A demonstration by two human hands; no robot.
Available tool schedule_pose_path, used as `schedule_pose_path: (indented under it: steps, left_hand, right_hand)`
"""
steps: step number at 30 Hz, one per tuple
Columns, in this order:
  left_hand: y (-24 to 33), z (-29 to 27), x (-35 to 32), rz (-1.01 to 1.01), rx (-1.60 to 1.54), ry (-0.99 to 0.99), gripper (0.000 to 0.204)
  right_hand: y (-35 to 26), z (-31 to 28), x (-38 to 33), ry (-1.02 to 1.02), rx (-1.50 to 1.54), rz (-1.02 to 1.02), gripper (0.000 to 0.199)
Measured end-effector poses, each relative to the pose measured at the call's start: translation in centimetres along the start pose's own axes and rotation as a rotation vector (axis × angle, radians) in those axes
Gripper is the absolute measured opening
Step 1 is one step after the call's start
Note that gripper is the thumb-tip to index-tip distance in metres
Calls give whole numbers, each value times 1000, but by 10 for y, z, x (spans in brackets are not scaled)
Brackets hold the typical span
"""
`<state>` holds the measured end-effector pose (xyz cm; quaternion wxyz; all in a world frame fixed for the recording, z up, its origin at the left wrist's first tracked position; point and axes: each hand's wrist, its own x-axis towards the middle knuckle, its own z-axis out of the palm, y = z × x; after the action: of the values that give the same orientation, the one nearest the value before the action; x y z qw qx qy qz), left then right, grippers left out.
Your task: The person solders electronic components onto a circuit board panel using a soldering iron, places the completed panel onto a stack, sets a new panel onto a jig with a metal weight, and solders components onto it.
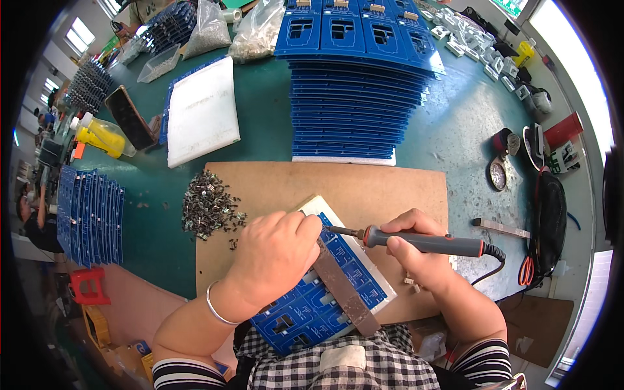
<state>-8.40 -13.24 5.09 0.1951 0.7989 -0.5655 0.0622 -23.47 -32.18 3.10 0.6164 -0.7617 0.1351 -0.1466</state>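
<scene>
A soldering iron (426, 242) with a grey handle is gripped in my right hand (422, 257). Its tip points left and reaches the upper end of a blue circuit board panel (361, 266). My left hand (276, 257) is closed over the same end of the panel, fingertips beside the iron's tip. Whatever those fingers pinch is hidden. Under the panel lies a pale pad (389, 289), tilted toward my lap. A flat brown metal bar (348, 292) rests across the panel. Left of my left hand, small black components with metal pins (208, 205) are heaped.
A brown board (273, 179) covers the near table. Beyond it rises a tall stack of blue panels (354, 110). More panels (91, 218) stand at left, near a white foam sheet (205, 114) and a phone (130, 117). Red-handled scissors (526, 271) lie at right.
</scene>
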Motion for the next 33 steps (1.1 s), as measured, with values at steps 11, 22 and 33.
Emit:
schedule_pose_path:
  steps: [11,22,33]
  left_hand:
    - [4,1,4,-39,5,-83,12]
    - [5,2,7,-64,23,-116,12]
    - [2,-4,-1,-95,-113,-3,13]
  right_hand:
    - [4,-2,2,-18,58,55,21]
    - [7,-2,6,-22,96,132,21]
    - [2,-13,-2,-50,-55,67,22]
